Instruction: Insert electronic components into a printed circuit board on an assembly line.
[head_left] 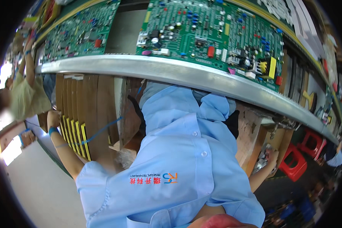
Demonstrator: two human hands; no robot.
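Observation:
My left hand is at the outer edge of a brown cardboard box with upright dividers. Its fingers are curled, and what they hold, if anything, is hidden. Yellow strips show in a row between the dividers. A blue band circles my left wrist, and a coiled blue cord runs from it toward the bench. On the other side, my right hand reaches into an open cardboard box of small silvery parts. Those fingers look closed, but I cannot make out what is in them.
A metal rail crosses in front of me. Behind it lie green circuit boards crowded with components, with another board at the left. Red plastic stools stand at the right. Another person works at the far left.

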